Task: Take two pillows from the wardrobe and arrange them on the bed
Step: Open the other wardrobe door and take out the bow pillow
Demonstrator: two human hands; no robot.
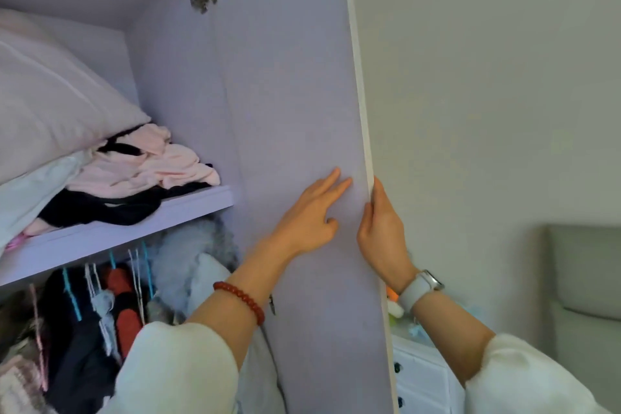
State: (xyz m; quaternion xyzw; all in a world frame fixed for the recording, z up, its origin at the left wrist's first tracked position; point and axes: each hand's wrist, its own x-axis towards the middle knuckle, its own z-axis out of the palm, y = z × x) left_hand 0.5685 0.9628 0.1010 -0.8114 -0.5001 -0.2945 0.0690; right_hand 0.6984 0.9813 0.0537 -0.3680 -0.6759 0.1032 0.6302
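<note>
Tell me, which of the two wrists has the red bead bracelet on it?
The left wrist, whose left hand lies flat on the inside of the wardrobe door. The right hand, gripping the door's edge, wears a white watch instead of the bracelet.

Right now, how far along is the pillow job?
Early. The wardrobe door is open; the left hand lies flat on its inside face and the right hand grips its edge. Both pillows are left: a pale pillow sits on the upper shelf, untouched.
</note>
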